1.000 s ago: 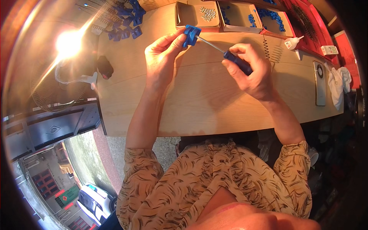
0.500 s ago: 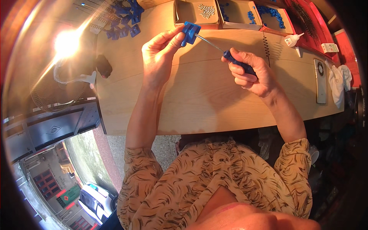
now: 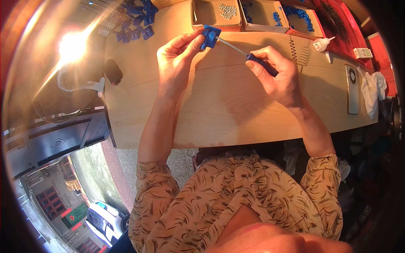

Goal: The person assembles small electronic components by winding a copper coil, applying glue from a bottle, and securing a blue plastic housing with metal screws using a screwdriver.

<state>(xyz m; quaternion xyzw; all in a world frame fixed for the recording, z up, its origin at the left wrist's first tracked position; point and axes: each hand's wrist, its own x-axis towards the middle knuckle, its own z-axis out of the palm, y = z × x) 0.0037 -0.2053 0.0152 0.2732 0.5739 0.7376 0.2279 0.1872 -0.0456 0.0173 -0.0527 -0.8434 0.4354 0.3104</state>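
My left hand [image 3: 180, 52] pinches a small blue plastic part [image 3: 210, 37] between thumb and fingers, raised over the wooden table. A screwdriver [image 3: 232, 46] with a blue handle is gripped in my right hand [image 3: 276, 76]. Its metal shaft points up and left, and the tip meets the right side of the blue part. Whether a screw sits at the tip is too small to make out. My right thumb lies along the handle and the fingers curl over its far side.
Card boxes along the far edge hold silvery balls [image 3: 228, 12] and small blue pieces [image 3: 297, 17]. More blue plastic parts [image 3: 141, 17] lie at the far left. On the right are a coiled spring [image 3: 292, 49], a white bottle [image 3: 322, 44], a phone [image 3: 352, 89] and a white cloth [image 3: 371, 90]. A fan [image 3: 63, 97] and bright lamp stand left.
My right hand has turned about the screwdriver's handle, its thumb now on the near side and knuckles rolled over. The blue part in my left hand has barely moved.
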